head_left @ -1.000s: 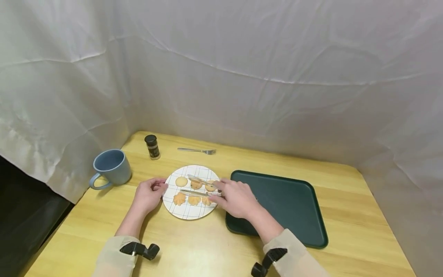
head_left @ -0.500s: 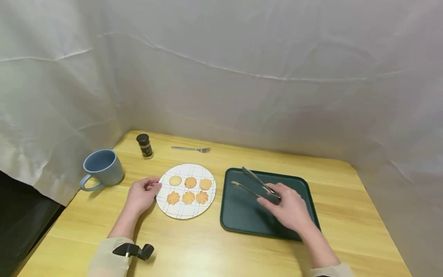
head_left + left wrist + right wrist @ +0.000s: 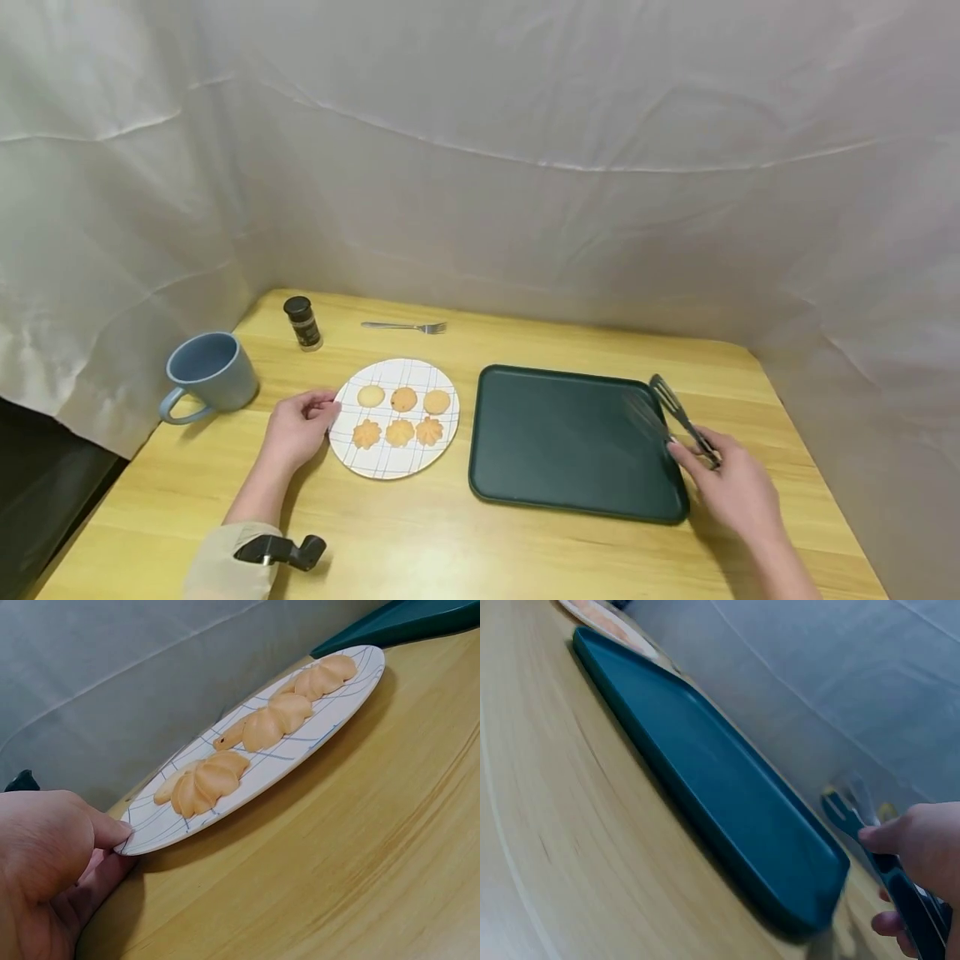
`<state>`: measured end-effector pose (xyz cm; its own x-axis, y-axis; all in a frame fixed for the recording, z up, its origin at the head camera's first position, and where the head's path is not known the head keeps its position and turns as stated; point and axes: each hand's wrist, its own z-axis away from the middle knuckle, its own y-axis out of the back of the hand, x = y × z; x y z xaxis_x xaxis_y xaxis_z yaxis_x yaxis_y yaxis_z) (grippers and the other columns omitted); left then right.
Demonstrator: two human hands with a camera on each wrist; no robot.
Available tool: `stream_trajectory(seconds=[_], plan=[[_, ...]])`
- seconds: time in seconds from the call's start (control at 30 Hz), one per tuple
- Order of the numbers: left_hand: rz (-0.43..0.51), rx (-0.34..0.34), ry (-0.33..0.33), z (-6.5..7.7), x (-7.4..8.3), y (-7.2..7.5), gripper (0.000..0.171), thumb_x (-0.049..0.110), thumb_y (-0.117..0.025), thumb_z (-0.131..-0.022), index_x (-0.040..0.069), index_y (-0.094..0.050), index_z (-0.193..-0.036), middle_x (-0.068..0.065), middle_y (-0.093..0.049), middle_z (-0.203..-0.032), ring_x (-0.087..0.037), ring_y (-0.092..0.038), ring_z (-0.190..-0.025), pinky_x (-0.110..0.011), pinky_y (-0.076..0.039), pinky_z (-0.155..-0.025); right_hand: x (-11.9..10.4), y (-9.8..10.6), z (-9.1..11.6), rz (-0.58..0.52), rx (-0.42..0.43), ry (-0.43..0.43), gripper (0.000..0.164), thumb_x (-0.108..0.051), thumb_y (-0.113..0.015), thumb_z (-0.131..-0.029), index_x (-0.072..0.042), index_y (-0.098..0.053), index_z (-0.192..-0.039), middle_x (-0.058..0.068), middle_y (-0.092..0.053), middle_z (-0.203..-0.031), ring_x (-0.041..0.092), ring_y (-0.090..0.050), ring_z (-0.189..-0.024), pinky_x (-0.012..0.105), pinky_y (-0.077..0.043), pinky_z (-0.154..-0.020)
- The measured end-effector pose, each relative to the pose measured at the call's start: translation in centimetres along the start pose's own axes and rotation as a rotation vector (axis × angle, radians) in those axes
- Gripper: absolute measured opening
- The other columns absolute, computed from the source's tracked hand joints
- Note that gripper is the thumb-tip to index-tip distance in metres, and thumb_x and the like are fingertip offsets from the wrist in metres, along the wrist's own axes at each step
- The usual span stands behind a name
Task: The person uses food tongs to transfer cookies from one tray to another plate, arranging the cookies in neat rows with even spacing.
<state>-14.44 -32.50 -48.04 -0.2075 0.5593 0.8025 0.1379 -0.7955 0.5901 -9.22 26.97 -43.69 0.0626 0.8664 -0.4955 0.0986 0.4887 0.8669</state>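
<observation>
At the left rim of a round white plate (image 3: 390, 464) with a blue line pattern, my left hand (image 3: 296, 429) pinches the edge, thumb on top and fingers beneath in the left wrist view. Several small cookies lie on it in two rows: plain round ones, one with dark specks (image 3: 403, 399), at the back, and ridged flower-shaped ones (image 3: 400, 432) in front. My right hand (image 3: 738, 487) grips a pair of tongs (image 3: 678, 414) over the right edge of the dark green tray (image 3: 562, 442). The tongs' arms stand apart with nothing between them, one blurred by motion.
A blue mug (image 3: 213, 373) stands at the left, handle toward me. Behind the plate are a black-capped seasoning jar (image 3: 303, 323) and a fork (image 3: 405, 326) lying flat. White cloth (image 3: 525, 208) walls off the back and sides of the wooden table.
My right hand has carried the tongs from over the cookies rightward across the tray to its right edge. My left hand stays at the plate rim. The head view has shifted slightly.
</observation>
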Motion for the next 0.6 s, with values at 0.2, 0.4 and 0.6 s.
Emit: stream_trajectory(seconds=[0.2, 0.4, 0.6], plan=[[-0.009, 0.01, -0.001, 0.1, -0.1, 0.2, 0.035, 0.022, -0.067, -0.105, -0.002, -0.071, -0.13, -0.015, -0.072, -0.111, -0.026, -0.065, -0.102, -0.03, -0.05, -0.085, 2.9, 0.6, 0.0, 0.05, 0.055, -0.131, 0.075, -0.058, -0.063, -0.102, 0.006, -0.06, -0.142, 0.031, -0.07, -0.119, 0.057, -0.064, -0.104, 0.066, -0.05, -0.074], [-0.002, 0.02, 0.002, 0.4, 0.1, 0.1, 0.038, 0.024, -0.067, -0.105, -0.003, -0.069, -0.132, -0.015, -0.072, -0.113, -0.026, -0.065, -0.104, -0.028, -0.051, -0.085, 5.0, 0.7, -0.4, 0.134, 0.003, -0.229, 0.083, -0.069, -0.053, -0.101, 0.002, -0.057, -0.143, 0.027, -0.069, -0.113, 0.056, -0.064, -0.102, 0.06, -0.05, -0.066], [-0.001, 0.116, -0.027, 1.2, 0.9, 0.0, 0.068, 0.048, -0.071, -0.101, 0.0, -0.059, -0.147, -0.023, -0.067, -0.134, -0.04, -0.066, -0.116, -0.051, -0.05, -0.101, 5.7, 0.9, -0.6, 0.213, -0.049, -0.297, 0.095, -0.079, -0.047, -0.098, 0.002, -0.055, -0.146, 0.039, -0.057, -0.133, 0.061, -0.059, -0.105, 0.061, -0.049, -0.066]])
